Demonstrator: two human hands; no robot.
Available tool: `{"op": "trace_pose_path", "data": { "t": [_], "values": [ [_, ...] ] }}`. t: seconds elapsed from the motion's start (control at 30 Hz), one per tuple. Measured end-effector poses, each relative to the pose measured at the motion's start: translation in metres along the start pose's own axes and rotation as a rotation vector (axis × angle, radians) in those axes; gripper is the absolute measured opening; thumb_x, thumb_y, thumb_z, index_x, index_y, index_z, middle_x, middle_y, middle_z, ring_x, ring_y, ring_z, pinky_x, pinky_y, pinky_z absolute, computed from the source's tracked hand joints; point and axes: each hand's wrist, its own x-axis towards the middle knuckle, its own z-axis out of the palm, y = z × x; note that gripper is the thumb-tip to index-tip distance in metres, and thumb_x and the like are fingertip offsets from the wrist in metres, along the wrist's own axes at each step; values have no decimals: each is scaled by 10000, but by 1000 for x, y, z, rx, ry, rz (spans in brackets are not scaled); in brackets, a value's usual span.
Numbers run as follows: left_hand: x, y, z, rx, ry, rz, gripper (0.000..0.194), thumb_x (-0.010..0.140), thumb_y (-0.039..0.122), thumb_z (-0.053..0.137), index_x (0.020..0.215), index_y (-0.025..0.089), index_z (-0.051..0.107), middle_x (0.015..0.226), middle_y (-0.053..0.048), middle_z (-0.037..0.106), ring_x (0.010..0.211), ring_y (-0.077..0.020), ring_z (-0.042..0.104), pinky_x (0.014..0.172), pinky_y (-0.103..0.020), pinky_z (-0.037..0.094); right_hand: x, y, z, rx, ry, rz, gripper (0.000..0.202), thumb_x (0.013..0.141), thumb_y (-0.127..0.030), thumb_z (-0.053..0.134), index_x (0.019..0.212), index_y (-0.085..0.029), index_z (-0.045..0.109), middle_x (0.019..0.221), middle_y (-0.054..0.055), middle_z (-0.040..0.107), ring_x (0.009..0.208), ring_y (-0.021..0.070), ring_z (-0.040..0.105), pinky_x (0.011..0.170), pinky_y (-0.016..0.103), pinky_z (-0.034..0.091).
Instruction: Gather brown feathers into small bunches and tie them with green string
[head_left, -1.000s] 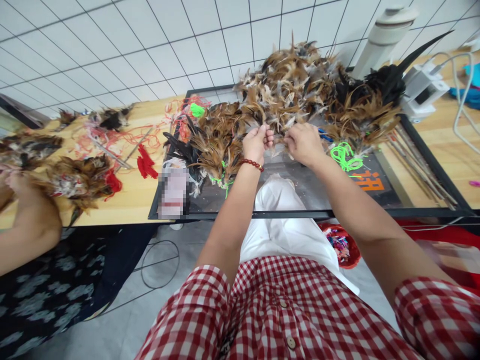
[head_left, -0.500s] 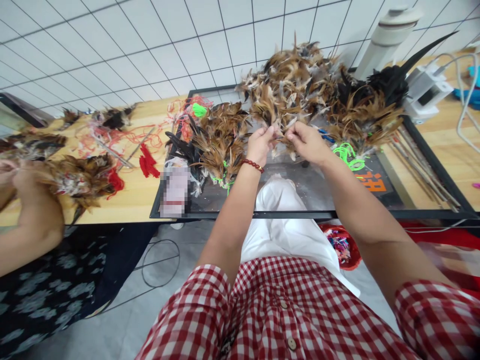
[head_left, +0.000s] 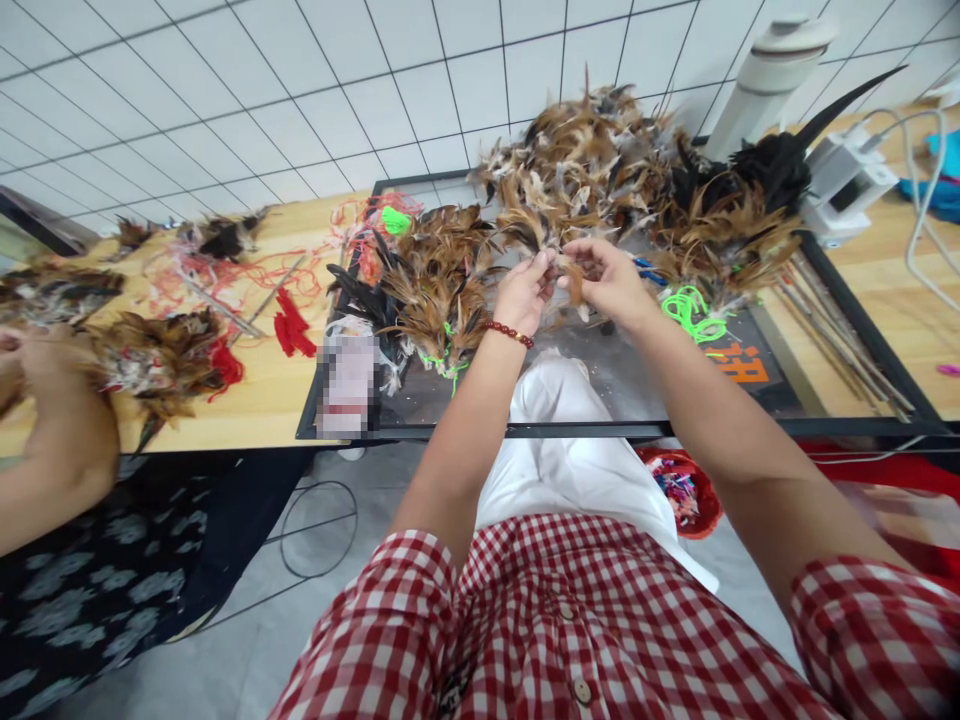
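Note:
My left hand (head_left: 523,291), with a beaded bracelet at the wrist, pinches a bunch of brown feathers (head_left: 525,230) by its base. Close beside it on the right, my right hand (head_left: 606,278) has its fingers closed on a small brown feather (head_left: 575,281). Both hands hover over the dark, black-framed panel (head_left: 480,405). Behind them rises a large heap of loose brown feathers (head_left: 592,150). Left of my left hand lie feather bundles (head_left: 442,270) tied with green string. The exact grip of the fingertips is partly hidden.
Green string (head_left: 694,314) and thin sticks (head_left: 844,340) lie to the right. A white bottle (head_left: 765,85) and a white charger (head_left: 847,185) stand behind. At left, a co-worker's arm (head_left: 60,430) is beside feathers (head_left: 157,350) and red yarn (head_left: 292,325). A red basket (head_left: 701,520) sits below.
My right hand has moved slightly toward my left hand and turned, and a small brown feather now shows at its fingers. My left hand keeps its pinch on the bunch.

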Motion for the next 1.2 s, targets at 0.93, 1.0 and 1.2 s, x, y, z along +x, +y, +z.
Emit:
{"op": "trace_pose_path", "data": {
  "t": [0.93,1.0,1.2],
  "values": [
    [-17,-2,4,377,-261,-152,233,921,221,759,728,134,663,656,-17,710,566,-68,643,690,-220,541,-1,-6,-11,-325,121,-139,344,919,-612,658,869,-273,693,972,91,744,997,302,688,1001,522,569],
    [-15,-2,5,336,-217,-135,206,945,242,735,778,137,674,664,-12,716,584,-64,655,688,-201,545,-1,-6,-12,-325,153,-134,316,910,-578,670,881,-265,702,981,93,746,983,296,687,984,505,571],
    [-1,6,-1,32,106,55,202,1002,384,671,1073,199,711,766,11,757,693,-34,702,701,-110,529,-1,-8,-23,-423,-80,-119,108,843,-350,689,855,-274,764,898,71,737,885,280,661,897,480,555]
  ]
}}
